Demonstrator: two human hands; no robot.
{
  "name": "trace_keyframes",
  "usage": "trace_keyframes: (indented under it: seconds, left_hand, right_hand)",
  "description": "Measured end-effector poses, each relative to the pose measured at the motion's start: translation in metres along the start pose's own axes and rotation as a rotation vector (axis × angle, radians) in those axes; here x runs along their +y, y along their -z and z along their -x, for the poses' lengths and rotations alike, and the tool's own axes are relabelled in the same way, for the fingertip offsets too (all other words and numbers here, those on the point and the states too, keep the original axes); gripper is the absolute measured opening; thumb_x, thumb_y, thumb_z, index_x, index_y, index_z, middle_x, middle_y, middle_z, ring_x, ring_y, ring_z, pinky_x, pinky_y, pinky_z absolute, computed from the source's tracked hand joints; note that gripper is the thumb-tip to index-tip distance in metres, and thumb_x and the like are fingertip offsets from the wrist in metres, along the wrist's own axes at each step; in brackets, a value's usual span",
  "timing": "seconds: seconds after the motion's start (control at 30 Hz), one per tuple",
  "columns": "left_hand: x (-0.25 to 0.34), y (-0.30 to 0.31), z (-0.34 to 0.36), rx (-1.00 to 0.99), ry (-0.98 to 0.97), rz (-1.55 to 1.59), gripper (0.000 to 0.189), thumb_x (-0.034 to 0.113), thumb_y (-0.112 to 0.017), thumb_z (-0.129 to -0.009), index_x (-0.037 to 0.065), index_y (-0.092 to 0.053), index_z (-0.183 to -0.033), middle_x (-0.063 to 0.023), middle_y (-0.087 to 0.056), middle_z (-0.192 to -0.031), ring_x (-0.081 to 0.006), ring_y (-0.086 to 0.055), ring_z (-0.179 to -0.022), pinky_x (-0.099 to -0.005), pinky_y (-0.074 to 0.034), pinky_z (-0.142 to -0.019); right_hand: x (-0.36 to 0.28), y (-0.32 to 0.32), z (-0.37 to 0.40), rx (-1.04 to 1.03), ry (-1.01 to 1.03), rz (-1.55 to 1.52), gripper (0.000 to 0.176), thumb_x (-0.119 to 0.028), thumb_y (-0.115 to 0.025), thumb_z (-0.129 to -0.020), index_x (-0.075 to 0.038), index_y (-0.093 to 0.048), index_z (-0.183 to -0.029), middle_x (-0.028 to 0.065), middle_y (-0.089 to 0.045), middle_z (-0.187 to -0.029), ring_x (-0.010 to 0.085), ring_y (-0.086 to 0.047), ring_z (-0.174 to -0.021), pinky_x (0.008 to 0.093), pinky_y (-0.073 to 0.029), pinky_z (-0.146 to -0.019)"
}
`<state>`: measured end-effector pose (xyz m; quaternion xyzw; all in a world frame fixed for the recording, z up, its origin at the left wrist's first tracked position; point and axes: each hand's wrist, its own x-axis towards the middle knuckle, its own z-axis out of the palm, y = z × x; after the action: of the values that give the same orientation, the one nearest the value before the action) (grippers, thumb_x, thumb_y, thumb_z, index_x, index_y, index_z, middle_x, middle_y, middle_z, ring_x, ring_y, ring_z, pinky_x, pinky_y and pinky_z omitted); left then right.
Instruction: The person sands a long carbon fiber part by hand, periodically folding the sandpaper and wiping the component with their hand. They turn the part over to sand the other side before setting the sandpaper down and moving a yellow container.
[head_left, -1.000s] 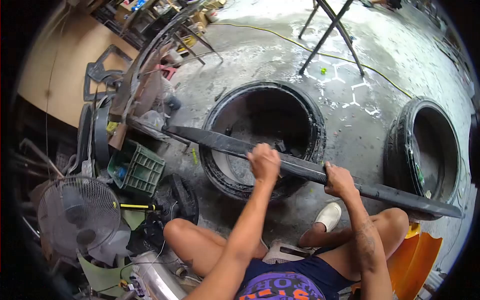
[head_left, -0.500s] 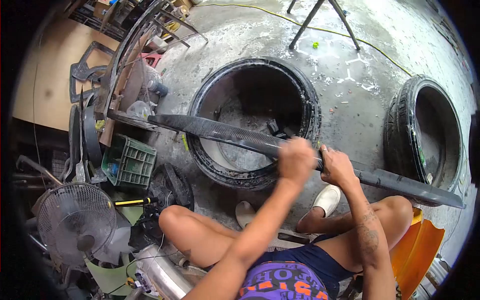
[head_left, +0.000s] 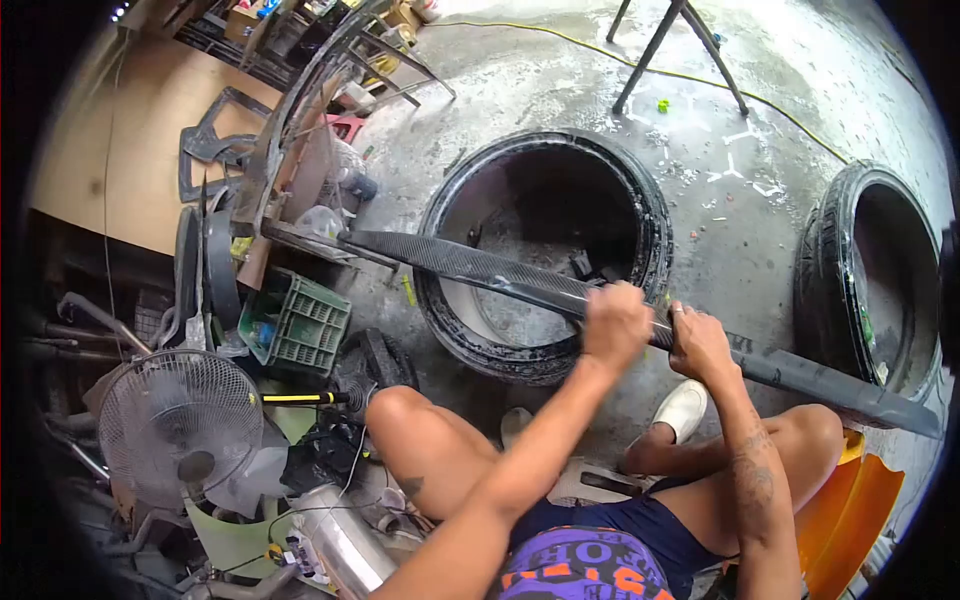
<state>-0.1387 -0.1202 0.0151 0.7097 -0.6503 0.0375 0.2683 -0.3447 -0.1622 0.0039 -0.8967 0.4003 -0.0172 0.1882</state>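
Panel (head_left: 455,263), woven-patterned, spanning left tyre (head_left: 655,225); judged light, stiff, smooth, best held by both long edges near mid-length. Right hand (head_left: 702,347) grips it; left hand (head_left: 616,325) curls over it, contents indeterminable.

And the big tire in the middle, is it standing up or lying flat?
Lying flat: the big tire has its round opening facing up, and the long dark strip runs across it.

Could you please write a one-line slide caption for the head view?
Left hand and blurred right hand on a long dark strip that crosses over a black tire.
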Motion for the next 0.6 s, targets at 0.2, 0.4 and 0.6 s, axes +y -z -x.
trace_keyframes:
  seconds: [0.2, 0.4, 0.6]
  left_hand:
    - [-0.158, 0.047, -0.024, 0.083, 0.310, -0.268, 0.023, 0.019, -0.055, -0.083, 0.006, -0.051, -0.065, -0.0164, -0.060, -0.072, -0.0377, -0.060, -0.071, -0.0491, -0.042, -0.064]
    - [0.025, -0.009, 0.006, 0.025, 0.014, -0.050, 0.017, 0.016, -0.057, -0.079, 0.010, -0.048, -0.066, -0.0130, -0.052, -0.069, -0.0357, -0.054, -0.069, -0.0482, -0.037, -0.066]
    - [-0.141, 0.040, -0.016, 0.160, 0.256, -0.247, 0.022, 0.020, -0.056, -0.080, 0.006, -0.052, -0.063, -0.0188, -0.059, -0.068, -0.0407, -0.059, -0.067, -0.0520, -0.045, -0.062]
  right_hand:
    - [-0.006, 0.006, -0.003, -0.013, -0.062, 0.017, 0.076, -0.017, -0.080, -0.064, 0.005, -0.050, -0.131, 0.0190, -0.067, -0.101, 0.0345, -0.068, -0.092, 0.0428, -0.054, -0.082]
    - [-0.009, 0.002, -0.002, -0.032, -0.067, 0.004, 0.083, -0.023, -0.086, -0.064, 0.002, -0.049, -0.134, 0.0170, -0.067, -0.103, 0.0327, -0.068, -0.096, 0.0423, -0.055, -0.083]
    - [-0.011, 0.009, 0.000, -0.060, -0.092, 0.002, 0.078, -0.026, -0.087, -0.064, -0.001, -0.052, -0.130, 0.0146, -0.067, -0.105, 0.0308, -0.068, -0.097, 0.0420, -0.054, -0.083]
